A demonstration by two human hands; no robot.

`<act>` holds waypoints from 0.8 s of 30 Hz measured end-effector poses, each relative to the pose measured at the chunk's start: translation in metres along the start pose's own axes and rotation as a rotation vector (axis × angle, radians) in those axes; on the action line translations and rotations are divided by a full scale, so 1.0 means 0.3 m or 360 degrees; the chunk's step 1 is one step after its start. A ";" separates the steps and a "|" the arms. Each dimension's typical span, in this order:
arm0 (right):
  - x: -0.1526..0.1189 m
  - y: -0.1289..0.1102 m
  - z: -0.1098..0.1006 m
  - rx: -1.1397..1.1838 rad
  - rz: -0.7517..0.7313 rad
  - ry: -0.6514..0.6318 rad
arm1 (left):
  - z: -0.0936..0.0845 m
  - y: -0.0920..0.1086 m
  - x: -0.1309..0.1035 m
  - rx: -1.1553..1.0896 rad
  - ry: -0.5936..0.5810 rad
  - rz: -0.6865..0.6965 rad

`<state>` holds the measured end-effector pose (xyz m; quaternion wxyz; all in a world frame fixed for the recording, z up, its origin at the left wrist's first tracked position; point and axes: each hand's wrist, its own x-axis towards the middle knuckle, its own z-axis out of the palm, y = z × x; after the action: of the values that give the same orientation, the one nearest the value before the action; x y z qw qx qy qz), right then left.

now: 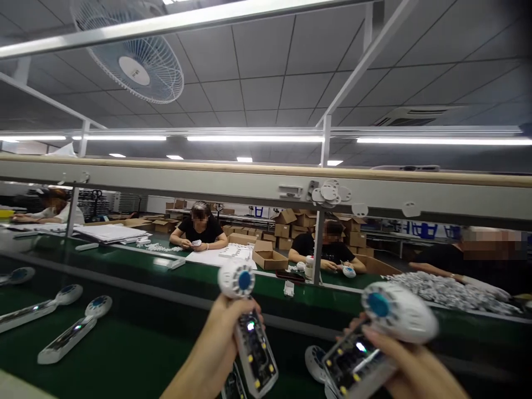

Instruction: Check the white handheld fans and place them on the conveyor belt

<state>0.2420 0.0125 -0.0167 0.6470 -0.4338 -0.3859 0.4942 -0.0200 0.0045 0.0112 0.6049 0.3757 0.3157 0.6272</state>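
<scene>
My left hand is wrapped round a white handheld device, held upright with its round head up. A blue disc is set in the head, and the handle shows a bare circuit board with a lit light. In my right hand, a similar white device is tilted, slightly blurred, its board lit too. Below it another device's head shows on the green surface. Part of one more handle appears under my left hand's device, mostly hidden.
Several similar devices, including one, lie on the green bench at left. Across it, people work beside a cardboard box and a pile of small white parts. A metal post and rail cross ahead; a fan hangs above.
</scene>
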 end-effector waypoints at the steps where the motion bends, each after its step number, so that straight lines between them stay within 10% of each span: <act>1: 0.006 0.026 0.029 -0.0074 0.0051 0.0024 | -0.008 -0.042 0.031 0.0023 -0.0053 -0.0060; 11: 0.047 0.233 0.101 -0.0627 0.0217 -0.0147 | -0.110 -0.417 0.188 0.0619 -0.0093 -0.0208; 18: 0.084 0.412 0.199 -0.1294 0.0272 -0.0574 | -0.232 -0.451 0.255 0.1446 0.0170 -0.0009; 24: 0.099 0.406 0.231 -0.2177 -0.0069 -0.0498 | -0.288 -0.433 0.258 0.2168 0.0376 0.0103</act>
<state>0.1469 0.0703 -0.1068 0.1756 -0.6595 -0.7074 0.1841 -0.0250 0.0957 -0.1371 0.1767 0.6103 0.6916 0.3435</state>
